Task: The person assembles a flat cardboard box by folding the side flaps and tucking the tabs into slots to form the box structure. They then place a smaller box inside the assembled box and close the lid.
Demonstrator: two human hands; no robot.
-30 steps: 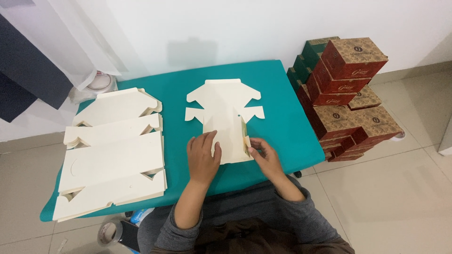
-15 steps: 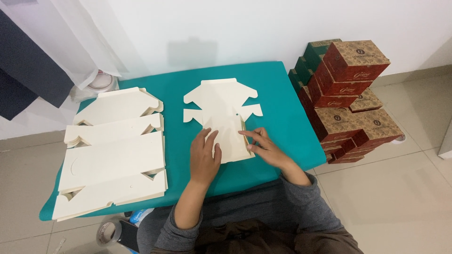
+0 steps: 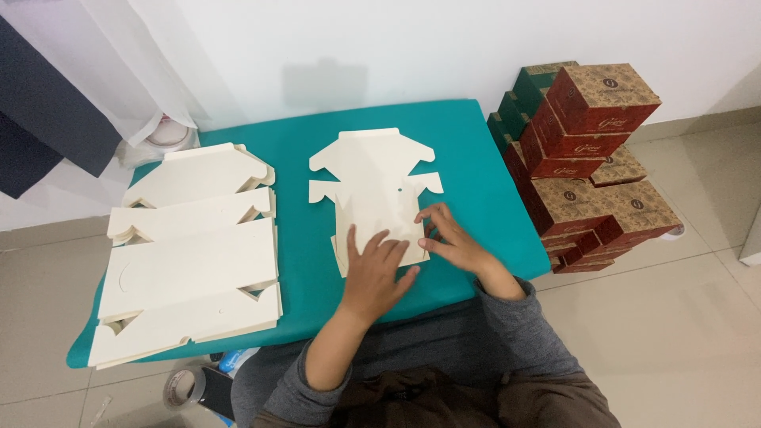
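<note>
Cream card blank [image 3: 372,186] pressed flat on the teal table [image 3: 468,150] by left hand [image 3: 374,273] and right hand [image 3: 452,242], fingers spread, clasping nothing; its right flap, upright a second ago, now lies folded down. Unfolded blanks [image 3: 190,254] stacked left.

Single head-worn view, looking steeply down from above and fairly close onto a teal padded table [image 3: 476,158], facing a white wall [image 3: 444,40]; own forearms entering from the bottom edge.
</note>
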